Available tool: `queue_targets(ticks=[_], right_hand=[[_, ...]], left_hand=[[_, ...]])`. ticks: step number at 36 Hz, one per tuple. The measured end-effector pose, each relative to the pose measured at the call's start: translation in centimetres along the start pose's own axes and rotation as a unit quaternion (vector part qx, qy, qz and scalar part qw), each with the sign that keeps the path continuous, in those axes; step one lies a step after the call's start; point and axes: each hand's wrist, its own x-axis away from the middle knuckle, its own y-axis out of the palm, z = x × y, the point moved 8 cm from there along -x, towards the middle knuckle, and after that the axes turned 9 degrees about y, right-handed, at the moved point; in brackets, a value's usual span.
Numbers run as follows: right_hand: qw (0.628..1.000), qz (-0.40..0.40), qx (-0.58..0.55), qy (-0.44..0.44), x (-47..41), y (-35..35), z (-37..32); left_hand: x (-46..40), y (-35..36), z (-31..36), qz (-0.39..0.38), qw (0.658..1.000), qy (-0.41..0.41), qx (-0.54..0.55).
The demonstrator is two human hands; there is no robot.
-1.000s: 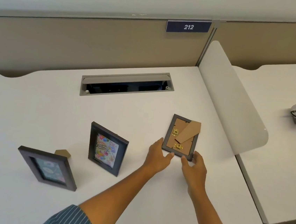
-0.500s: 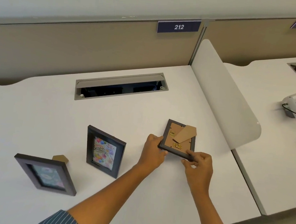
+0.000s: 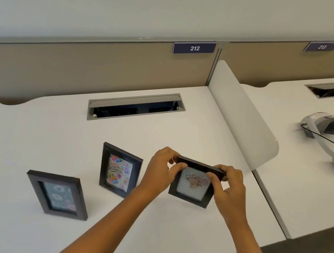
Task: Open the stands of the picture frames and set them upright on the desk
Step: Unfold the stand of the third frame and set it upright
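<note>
While both hands work it, the third frame (image 3: 194,186) sits tilted, face toward the camera, bottom edge at or just above the desk (image 3: 37,133), right of the two standing frames (image 3: 120,170) (image 3: 58,194). Left hand (image 3: 162,172) and right hand (image 3: 228,187) have fingers curled, pinching its top corners. Probably light and rigid, with a breakable, slippery front pane, so grip the edges. Stand hidden behind it; can't tell if open.

We cannot see the stand behind the held frame (image 3: 194,186); fingers cover its top corners. Its picture is blurred. At 3 o'clock the headset (image 3: 326,132) runs off the edge. At 8 o'clock the left frame (image 3: 58,194) shows a print too dim to read.
</note>
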Motion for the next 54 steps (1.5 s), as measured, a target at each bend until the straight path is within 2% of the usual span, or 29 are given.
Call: queue_targets(ticks=[3, 6, 9, 14, 22, 33, 39, 45, 54], right_hand=[[0.996, -0.024, -0.073, 0.042, 0.2, -0.4, -1.5], [0.987, -0.033, -0.135, 0.074, 0.8, -0.2, -2.8], [0.973, -0.031, -0.192, 0.121, 1.6, 0.4, -3.7], [0.95, -0.019, -0.252, 0.185, 3.3, 1.6, -5.0], [0.931, -0.034, -0.265, 0.247, 5.9, 4.0, -5.9], [0.914, -0.073, -0.271, 0.292, 9.2, 6.3, -6.3], [0.918, -0.1, -0.244, 0.297, 11.0, 6.8, -6.7], [0.927, -0.086, -0.21, 0.297, 12.1, 5.8, -6.6], [0.923, -0.08, -0.224, 0.301, 12.9, 4.4, -5.7]], left_hand=[[1.0, -0.7, 0.5, -0.002, 0.997, -0.039, 0.059], [2.3, -1.0, 0.8, 0.01, 0.981, -0.093, 0.169], [3.5, -1.7, 1.0, 0.027, 0.965, -0.133, 0.226], [5.1, -3.5, 0.9, 0.045, 0.95, -0.179, 0.251], [7.0, -6.4, 0.2, 0.057, 0.944, -0.215, 0.243], [8.8, -8.4, 0.1, 0.043, 0.951, -0.204, 0.226], [9.1, -9.4, 0.4, 0.043, 0.955, -0.157, 0.246], [9.3, -9.3, 1.1, 0.031, 0.965, -0.104, 0.24], [9.7, -8.0, 2.0, -0.01, 0.97, -0.053, 0.237]])
